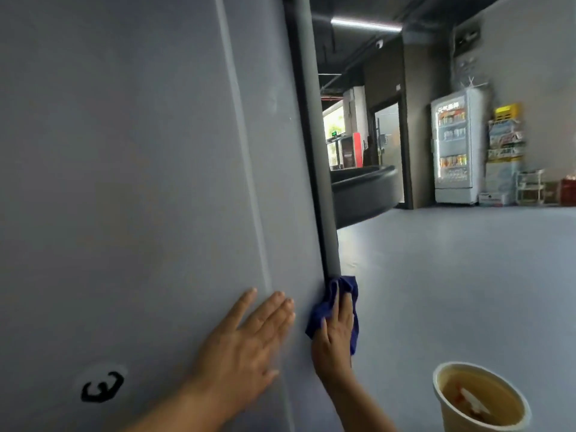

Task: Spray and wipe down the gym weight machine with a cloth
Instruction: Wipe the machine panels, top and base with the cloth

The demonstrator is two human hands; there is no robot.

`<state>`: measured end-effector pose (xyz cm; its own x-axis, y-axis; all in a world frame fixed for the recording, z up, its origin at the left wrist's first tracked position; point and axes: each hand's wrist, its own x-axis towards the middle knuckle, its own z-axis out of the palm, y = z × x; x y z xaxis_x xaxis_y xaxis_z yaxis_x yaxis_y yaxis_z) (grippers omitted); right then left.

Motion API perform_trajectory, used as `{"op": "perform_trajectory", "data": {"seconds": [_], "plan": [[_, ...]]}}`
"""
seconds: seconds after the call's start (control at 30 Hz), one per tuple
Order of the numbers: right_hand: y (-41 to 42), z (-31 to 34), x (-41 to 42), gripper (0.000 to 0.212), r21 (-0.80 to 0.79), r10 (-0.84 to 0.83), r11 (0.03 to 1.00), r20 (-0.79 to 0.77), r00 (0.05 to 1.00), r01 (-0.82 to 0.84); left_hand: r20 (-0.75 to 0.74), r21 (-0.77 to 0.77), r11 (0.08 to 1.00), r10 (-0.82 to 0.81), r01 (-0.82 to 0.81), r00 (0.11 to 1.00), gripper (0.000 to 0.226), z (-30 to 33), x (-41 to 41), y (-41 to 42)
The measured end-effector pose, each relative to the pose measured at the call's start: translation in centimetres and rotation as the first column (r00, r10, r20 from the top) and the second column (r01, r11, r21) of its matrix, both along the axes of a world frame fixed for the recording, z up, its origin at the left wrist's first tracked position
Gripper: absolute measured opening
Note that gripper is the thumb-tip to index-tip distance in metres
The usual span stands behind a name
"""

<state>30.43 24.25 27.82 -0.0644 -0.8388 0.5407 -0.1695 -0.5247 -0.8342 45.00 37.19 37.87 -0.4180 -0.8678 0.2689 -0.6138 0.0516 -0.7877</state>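
Two bare hands work at the edge of a tall, flat grey panel (131, 182), the smooth matte side of the weight machine, which fills the left half of the view. A shallow raised seam runs down its face, and a small round white sticker with a black mark (102, 386) sits low on it. The left hand (249, 344) lies flat against the panel, fingers straight and together, palm pressed to the surface and holding nothing. Just beside it, the right hand (336, 335) presses a dark blue cloth (327, 307) against the panel's right edge; its fingers lie nearly straight along the cloth, the thumb tucked against the fabric, and whether it pinches the cloth cannot be told. The cloth is soft and rumpled, folded over the edge, its top bunched against the lower end of a round grey upright tube (314, 135) that runs alongside the panel. At lower right stands a cream-coloured round bucket (442, 397) holding cloudy brownish liquid with something pale in it. The floor (452, 260) is smooth and grey-blue. Well apart, by the far wall, a lit white drinks fridge (453, 151) with a glass door stands next to stacked cartons (505, 145), and a dark curved counter (364, 188) sits beyond the tube.
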Motion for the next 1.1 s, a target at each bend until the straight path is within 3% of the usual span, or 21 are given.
{"op": "perform_trajectory", "data": {"seconds": [0.07, 0.13, 0.23, 0.3, 0.4, 0.47, 0.53, 0.57, 0.6, 0.67, 0.73, 0.87, 0.97, 1.1], "plan": [[-0.9, 10.5, 0.2, 0.079, -0.088, -0.060, 0.995, -0.150, 0.987, 0.047, 0.007, -0.199, 0.970, -0.138, 0.137, 0.990, 0.083, 6.8, -0.2, -0.9], [-0.9, 18.6, 1.0, 0.077, -0.181, -0.120, 0.980, -0.225, 0.967, 0.079, 0.024, -0.260, 0.964, -0.048, 0.052, 0.999, 0.080, 14.3, -1.4, -0.1], [-0.3, 24.6, 1.4, 0.074, -0.282, -0.141, 0.956, -0.195, 0.971, 0.082, -0.010, -0.397, 0.908, -0.150, 0.134, 0.989, 0.077, 22.8, -1.1, 0.1], [0.9, 25.3, 1.1, 0.073, -0.218, -0.100, 0.974, -0.146, 0.984, 0.067, -0.046, -0.435, 0.879, -0.239, 0.196, 0.970, 0.076, 26.4, -0.4, -0.1], [0.6, 23.1, 1.2, 0.074, -0.034, -0.040, 0.999, -0.172, 0.984, 0.035, -0.090, -0.239, 0.959, -0.179, 0.153, 0.980, 0.075, 29.4, 0.8, -0.5], [-4.7, 22.3, 1.4, 0.080, 0.096, -0.107, 0.986, -0.259, 0.960, 0.135, -0.035, -0.081, 0.983, -0.166, 0.163, 0.986, 0.075, 30.7, 1.1, -0.8], [-8.0, 23.9, 0.7, 0.115, 0.136, -0.250, 0.946, -0.265, 0.931, 0.293, -0.002, -0.057, 0.983, -0.175, 0.174, 0.985, 0.078, 32.9, 1.0, -1.0], [-7.5, 26.9, 0.1, 0.124, 0.182, -0.237, 0.935, -0.317, 0.918, 0.305, -0.012, -0.074, 0.980, -0.187, 0.185, 0.982, 0.079, 35.0, 0.9, -1.2], [-5.6, 30.9, 0.0, 0.110, 0.214, -0.179, 0.946, -0.281, 0.943, 0.243, -0.027, -0.091, 0.981, -0.175, 0.172, 0.984, 0.081, 37.4, 0.7, -1.3], [-1.3, 37.6, 0.3, 0.081, 0.142, -0.102, 0.983, -0.128, 0.987, 0.120, 0.000, -0.210, 0.955, -0.214, 0.209, 0.977, 0.080, 41.8, -0.1, -1.2], [-0.4, 43.1, -0.1, 0.068, 0.119, -0.069, 0.990, -0.084, 0.994, 0.078, -0.006, -0.224, 0.953, -0.210, 0.204, 0.978, 0.076, 45.7, -1.0, -1.0], [-1.1, 52.9, -0.1, 0.062, 0.004, -0.042, 0.999, -0.154, 0.987, 0.044, -0.073, -0.230, 0.950, -0.236, 0.214, 0.969, 0.074, 51.3, -1.8, -0.5], [-1.6, 60.1, -0.6, 0.078, -0.146, -0.048, 0.989, -0.258, 0.965, 0.010, -0.110, -0.213, 0.960, -0.211, 0.184, 0.971, 0.072, 55.6, -2.2, -0.7], [-3.9, 71.4, -2.1, 0.075, -0.204, -0.002, 0.978, -0.241, 0.971, -0.049, -0.109, -0.260, 0.954, -0.181, 0.148, 0.977, 0.074, 61.1, -2.7, -1.4]]}}
